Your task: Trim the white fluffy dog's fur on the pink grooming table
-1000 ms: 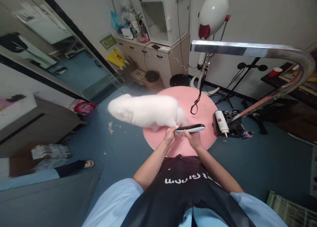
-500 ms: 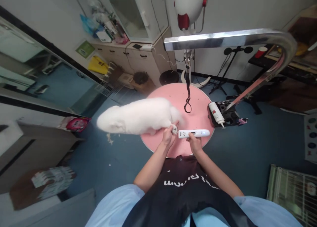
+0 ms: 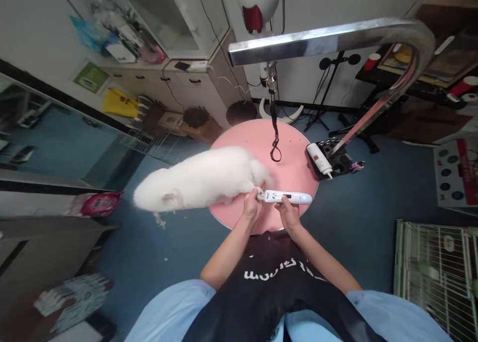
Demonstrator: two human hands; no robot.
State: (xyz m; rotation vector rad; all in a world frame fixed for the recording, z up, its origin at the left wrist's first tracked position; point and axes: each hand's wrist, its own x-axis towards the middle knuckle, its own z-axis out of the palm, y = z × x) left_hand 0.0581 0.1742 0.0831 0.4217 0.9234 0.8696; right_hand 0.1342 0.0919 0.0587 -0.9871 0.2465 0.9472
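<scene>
A fluffy white dog [image 3: 201, 177] stands on the round pink grooming table [image 3: 295, 170], its head toward the left and past the table's rim. My left hand [image 3: 253, 206] is closed around one of its paws [image 3: 260, 193], pads turned toward the right. In my right hand [image 3: 289, 213] is a white hair clipper [image 3: 289, 197], held level with the thumb on top near its dark switch. The clipper's blade end meets the paw; whether it touches the pads cannot be made out.
A metal grooming arm [image 3: 321, 38] curves over the table, with a black loop leash [image 3: 275, 133] hanging from it. At the table's right edge a black holder [image 3: 338, 160] carries a white squeeze bottle [image 3: 320, 159]. A wire cage [image 3: 435, 267] stands at the lower right.
The clipper has moved left, from just beside the paw up against it. My view has shifted, so the room's things sit elsewhere in the picture. My left hand still holds the paw.
</scene>
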